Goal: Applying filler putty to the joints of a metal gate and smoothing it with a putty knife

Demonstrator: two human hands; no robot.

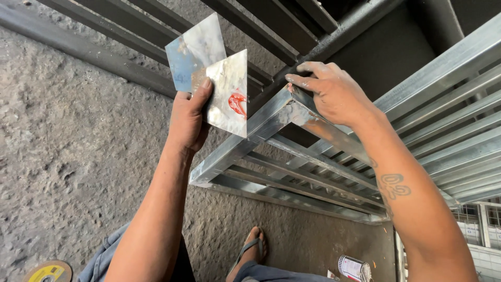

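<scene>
Fingers [201,96] of left hand [189,121] across metal plates [219,78], thumb behind.

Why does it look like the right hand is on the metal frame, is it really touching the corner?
Touching. The head view shows the right hand with its fingertips pressed on the corner of the metal frame, no gap.

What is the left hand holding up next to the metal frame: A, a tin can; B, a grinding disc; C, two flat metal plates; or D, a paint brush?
C: the left hand grips two flat square metal plates, one with a red mark, fanned out beside the corner of the galvanised steel frame, where the right hand rests.
</scene>
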